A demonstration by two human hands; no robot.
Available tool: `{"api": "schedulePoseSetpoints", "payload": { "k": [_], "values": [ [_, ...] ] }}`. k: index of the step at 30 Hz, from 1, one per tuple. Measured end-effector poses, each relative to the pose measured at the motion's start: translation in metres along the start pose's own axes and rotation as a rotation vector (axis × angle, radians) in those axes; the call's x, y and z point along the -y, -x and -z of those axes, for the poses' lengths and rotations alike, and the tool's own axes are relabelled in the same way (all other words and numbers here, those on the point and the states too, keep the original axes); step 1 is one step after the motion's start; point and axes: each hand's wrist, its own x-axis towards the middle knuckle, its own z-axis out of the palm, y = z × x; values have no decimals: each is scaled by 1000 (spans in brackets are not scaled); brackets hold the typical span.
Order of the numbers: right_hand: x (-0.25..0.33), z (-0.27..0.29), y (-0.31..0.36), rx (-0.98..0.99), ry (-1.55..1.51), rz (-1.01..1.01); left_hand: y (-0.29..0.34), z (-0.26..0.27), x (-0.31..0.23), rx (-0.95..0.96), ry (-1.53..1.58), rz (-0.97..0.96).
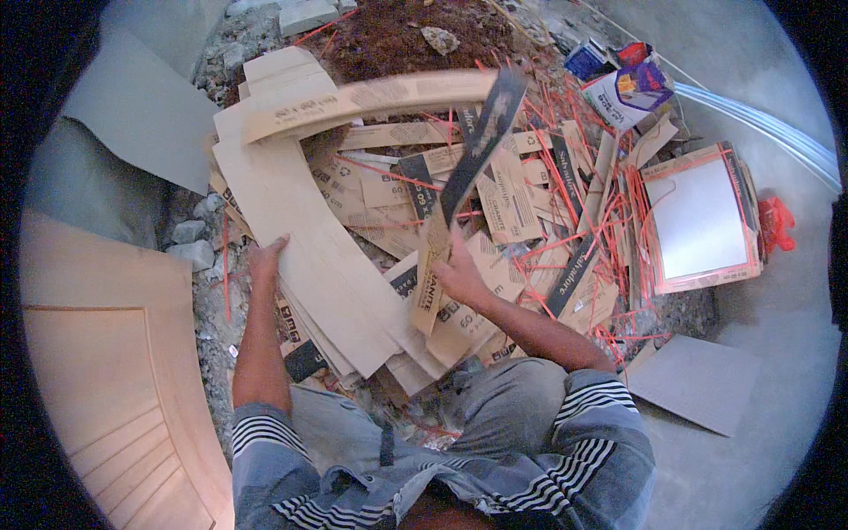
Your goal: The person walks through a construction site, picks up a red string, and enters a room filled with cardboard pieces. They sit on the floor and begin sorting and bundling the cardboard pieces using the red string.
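My right hand (457, 270) grips a long flattened cardboard strip (468, 159), brown with a dark printed side, and holds it raised and tilted up toward the far side of the pile. My left hand (265, 258) rests flat on the left edge of a stack of plain brown cardboard sheets (305, 238) that lies slanted in front of me. Both hands are over a large heap of flattened cartons (495, 203) tangled with red plastic strapping (583, 221).
A light wooden door panel (106, 371) lies at lower left. Grey sheets (141, 106) lie at upper left and lower right. A white panel in an orange-edged carton (702, 221) sits at right. Rubble and soil (397, 35) lie beyond the pile; coloured cartons (627, 84) at upper right.
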Motion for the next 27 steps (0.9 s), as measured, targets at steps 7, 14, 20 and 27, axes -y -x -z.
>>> {"api": "schedulePoseSetpoints", "payload": {
  "k": [7, 14, 20, 27],
  "values": [
    [75, -61, -1, 790, 678, -45, 2, -16, -22, -11, 0, -60],
    [42, -108, 14, 985, 741, -26, 5, -13, -6, 6, 51, -122],
    [12, -98, 30, 1081, 568, 10, 4, -5, -20, 89, 262, 65],
    [-18, -42, 60, 1021, 22, -79, 17, -4, -51, 292, 415, 127]
  ]
}}
